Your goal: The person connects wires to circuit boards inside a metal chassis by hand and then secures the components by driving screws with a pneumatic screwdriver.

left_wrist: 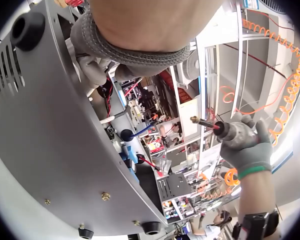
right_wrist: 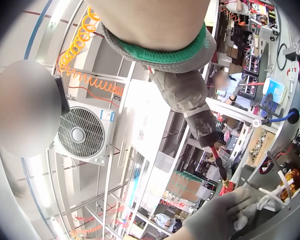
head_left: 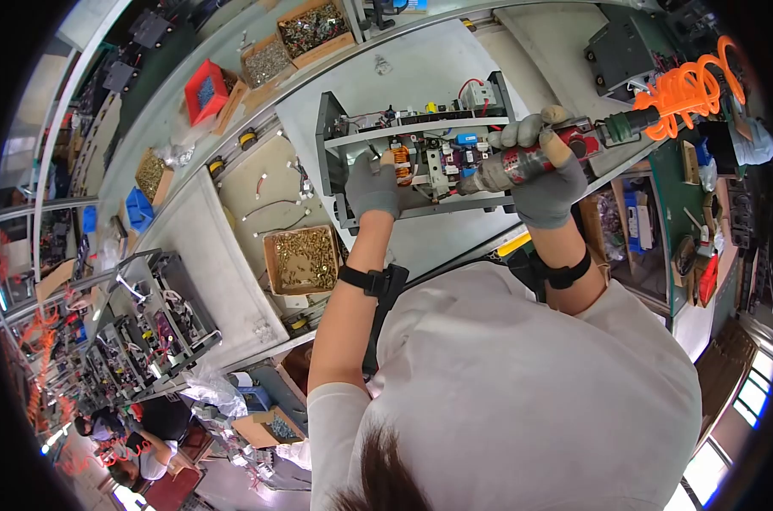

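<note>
My gloved right hand (head_left: pixel 550 187) grips a pneumatic screwdriver (head_left: pixel 497 173), its grey body wrapped in worn covering. A small brass-coloured fastener (left_wrist: pixel 194 120) sits at the end of its bit in the left wrist view. Beneath the tool is an open dark grey metal chassis (head_left: pixel 325 136) holding circuit boards, wires and a copper coil (head_left: pixel 401 162). My gloved left hand (head_left: pixel 373 186) reaches inside the chassis's left part, beside the coil. In the right wrist view, that left hand (right_wrist: pixel 215 215) has its fingers inside the housing near the bit; what they hold I cannot tell.
An orange coiled air hose (head_left: pixel 689 94) runs from the tool to the upper right. A box of brass fasteners (head_left: pixel 271 255) stands left of my body, with loose cables (head_left: pixel 275 204) above it. Several more chassis (head_left: pixel 173 307) stand at the far left.
</note>
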The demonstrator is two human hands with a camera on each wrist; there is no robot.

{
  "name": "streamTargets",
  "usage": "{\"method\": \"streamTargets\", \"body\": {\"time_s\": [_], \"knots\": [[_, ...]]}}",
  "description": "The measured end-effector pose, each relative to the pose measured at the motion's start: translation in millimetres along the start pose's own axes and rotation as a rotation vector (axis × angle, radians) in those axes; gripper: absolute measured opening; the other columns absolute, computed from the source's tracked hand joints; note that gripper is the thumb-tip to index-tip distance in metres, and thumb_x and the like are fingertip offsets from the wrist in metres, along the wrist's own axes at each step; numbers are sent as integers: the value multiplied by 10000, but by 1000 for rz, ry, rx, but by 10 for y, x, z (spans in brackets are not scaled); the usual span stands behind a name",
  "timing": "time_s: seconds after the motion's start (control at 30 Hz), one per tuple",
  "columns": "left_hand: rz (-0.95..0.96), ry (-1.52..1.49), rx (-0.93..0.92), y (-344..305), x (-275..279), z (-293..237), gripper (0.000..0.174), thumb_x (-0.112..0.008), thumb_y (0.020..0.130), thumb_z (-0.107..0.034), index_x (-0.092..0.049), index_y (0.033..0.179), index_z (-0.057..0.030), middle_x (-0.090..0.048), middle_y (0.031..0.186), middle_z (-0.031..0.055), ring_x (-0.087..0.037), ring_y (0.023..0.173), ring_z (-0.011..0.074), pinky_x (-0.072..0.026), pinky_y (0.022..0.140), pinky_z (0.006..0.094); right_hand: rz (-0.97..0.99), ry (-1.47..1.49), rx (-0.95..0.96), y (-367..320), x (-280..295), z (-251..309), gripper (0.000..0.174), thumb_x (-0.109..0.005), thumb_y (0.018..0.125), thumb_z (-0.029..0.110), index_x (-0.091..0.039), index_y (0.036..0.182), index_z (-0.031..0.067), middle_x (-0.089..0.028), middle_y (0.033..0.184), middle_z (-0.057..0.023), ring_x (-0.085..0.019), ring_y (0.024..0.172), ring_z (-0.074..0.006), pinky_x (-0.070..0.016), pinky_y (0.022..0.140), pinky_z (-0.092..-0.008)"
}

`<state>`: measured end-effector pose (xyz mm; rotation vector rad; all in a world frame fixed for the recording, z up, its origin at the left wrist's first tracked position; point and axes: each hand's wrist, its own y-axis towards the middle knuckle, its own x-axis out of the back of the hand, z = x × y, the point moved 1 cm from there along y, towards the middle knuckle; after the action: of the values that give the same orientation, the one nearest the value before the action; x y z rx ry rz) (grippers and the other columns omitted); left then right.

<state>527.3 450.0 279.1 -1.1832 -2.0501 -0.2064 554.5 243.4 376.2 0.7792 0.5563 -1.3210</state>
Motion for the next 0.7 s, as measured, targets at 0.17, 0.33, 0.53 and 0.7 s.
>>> {"method": "streamTargets", "body": {"time_s": [0.17, 0.33, 0.53, 0.7], "knots": [[-145, 169, 103, -11, -150, -122, 327, -581, 792, -323, -666, 965, -58, -670, 848, 139, -643, 769, 284, -483, 689, 355, -60, -34, 8, -11, 58, 47, 241, -504, 802, 80, -495, 1041, 53, -538, 784, -98, -552, 772, -241, -461, 763, -415], [233, -296, 130, 204, -394, 323, 272, -528, 836, -249, -680, 980, -74, -660, 850, 159, -631, 729, 248, -478, 683, 332, -108, -52, 6, 13, 144, 72, 238, -506, 801, 75, -504, 1039, 56, -539, 777, -96, -552, 749, -232, -469, 750, -409], [524, 357, -337, 338, -319, 99, 258, -496, 855, -168, -630, 1071, -127, -631, 1061, 114, -605, 958, 266, -479, 814, 344, -156, -79, 45, 112, 252, 89, 230, -521, 780, 71, -520, 1010, 56, -543, 744, -89, -559, 735, -226, -490, 734, -422], [386, 864, -618, 210, -392, -180, 223, -584, 794, -172, -603, 999, -86, -592, 974, 102, -599, 948, 251, -488, 797, 363, -186, -101, 56, 149, 293, 122, 241, -521, 768, 60, -510, 1008, 34, -546, 747, -93, -561, 728, -227, -493, 732, -427]]}}
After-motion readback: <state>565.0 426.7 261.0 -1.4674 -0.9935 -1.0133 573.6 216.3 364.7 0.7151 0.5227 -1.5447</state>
